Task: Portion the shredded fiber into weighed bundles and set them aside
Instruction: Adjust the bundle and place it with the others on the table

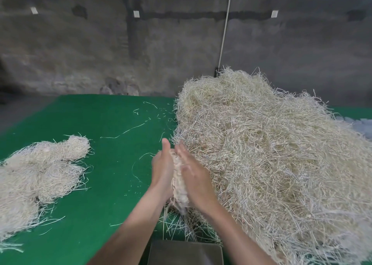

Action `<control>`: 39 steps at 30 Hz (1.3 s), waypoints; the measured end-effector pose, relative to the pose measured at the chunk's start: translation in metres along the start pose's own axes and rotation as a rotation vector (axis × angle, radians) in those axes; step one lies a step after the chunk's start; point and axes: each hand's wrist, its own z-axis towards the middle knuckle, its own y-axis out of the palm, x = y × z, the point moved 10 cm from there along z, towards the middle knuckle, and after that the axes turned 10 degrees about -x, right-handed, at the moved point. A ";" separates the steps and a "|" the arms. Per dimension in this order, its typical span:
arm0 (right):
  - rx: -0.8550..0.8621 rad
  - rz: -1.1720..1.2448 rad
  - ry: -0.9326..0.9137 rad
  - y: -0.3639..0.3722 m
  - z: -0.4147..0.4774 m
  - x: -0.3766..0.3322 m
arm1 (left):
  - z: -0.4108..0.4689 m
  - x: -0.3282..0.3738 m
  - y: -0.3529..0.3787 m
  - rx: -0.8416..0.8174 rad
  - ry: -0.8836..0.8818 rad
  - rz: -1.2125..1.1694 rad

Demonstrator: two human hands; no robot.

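Observation:
A big heap of pale shredded fiber (271, 143) fills the right half of the green table (104, 123). Between my palms I press a compact wad of fiber (179, 186), held upright just left of the heap. My left hand (162, 170) lies flat against its left side with fingers straight. My right hand (194, 176) presses the other side, fingers also straight. A dark scale pan (185, 252) sits at the table's near edge, below my wrists. Several finished bundles (40, 170) lie piled at the left.
Loose single strands (124, 131) are scattered over the green cloth between the two piles. A grey concrete wall (141, 43) rises behind the table, with a white cord (224, 31) hanging down it.

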 end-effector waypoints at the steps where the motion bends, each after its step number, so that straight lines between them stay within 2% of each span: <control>1: -0.019 -0.077 -0.055 0.015 -0.002 -0.008 | -0.010 0.003 -0.002 0.001 -0.054 -0.047; 2: -0.023 -0.149 -0.074 0.019 0.001 -0.011 | -0.011 0.003 -0.010 0.125 -0.046 0.248; 3: -0.016 -0.173 -0.025 0.013 0.007 -0.007 | -0.005 -0.006 0.002 0.010 -0.018 0.093; 4: 0.011 -0.131 0.055 -0.001 0.013 0.000 | -0.007 -0.015 0.011 -0.032 -0.089 0.058; 5: 0.043 -0.053 0.120 -0.015 0.016 0.009 | -0.004 -0.014 0.014 -0.055 -0.077 -0.104; 6: 0.057 0.005 0.128 -0.020 0.016 0.013 | -0.005 -0.007 0.011 -0.019 -0.140 0.134; 9: 0.056 -0.099 -0.025 0.008 -0.003 -0.009 | 0.003 0.016 -0.007 0.125 -0.068 0.075; 11: 0.148 -0.103 -0.046 0.015 -0.011 -0.010 | -0.001 0.020 -0.008 0.165 -0.016 0.061; 14: 0.382 0.128 0.083 -0.033 -0.010 0.012 | -0.006 0.001 0.016 -0.022 -0.072 -0.004; 17: 0.521 0.376 0.105 -0.069 -0.009 0.028 | -0.009 -0.006 0.016 -0.094 -0.066 -0.147; 18: 0.553 0.420 0.093 -0.074 -0.010 0.031 | -0.011 -0.007 0.016 -0.134 -0.059 -0.147; 20: 0.478 0.466 0.054 -0.067 -0.005 0.029 | -0.021 -0.016 0.033 -0.289 -0.056 -0.068; 21: 0.411 0.442 0.062 -0.062 -0.002 0.030 | -0.025 -0.024 0.039 -0.324 -0.076 -0.024; 22: 0.363 0.390 0.073 -0.057 -0.003 0.030 | -0.024 -0.028 0.038 -0.278 -0.103 -0.027; 25: 0.409 0.091 0.018 -0.053 -0.022 0.025 | -0.008 -0.027 0.016 -0.016 -0.154 -0.115; 27: 0.366 -0.208 -0.074 -0.034 -0.029 0.005 | 0.000 -0.013 0.005 0.078 -0.068 -0.186; 29: 0.325 -0.337 -0.091 -0.027 -0.019 -0.002 | -0.003 -0.019 0.007 0.076 -0.057 -0.117; 31: 0.400 -0.079 0.059 -0.055 -0.010 0.015 | -0.016 -0.031 0.014 0.042 -0.143 0.057; 33: 0.440 0.161 0.145 -0.064 -0.010 0.035 | -0.019 -0.031 0.013 0.007 -0.170 0.099; 36: 0.387 0.041 0.124 -0.027 -0.024 0.025 | -0.008 -0.018 0.002 0.014 -0.118 -0.001; 39: 0.422 -0.114 0.078 -0.023 -0.026 0.015 | -0.009 -0.014 -0.006 0.049 -0.010 0.207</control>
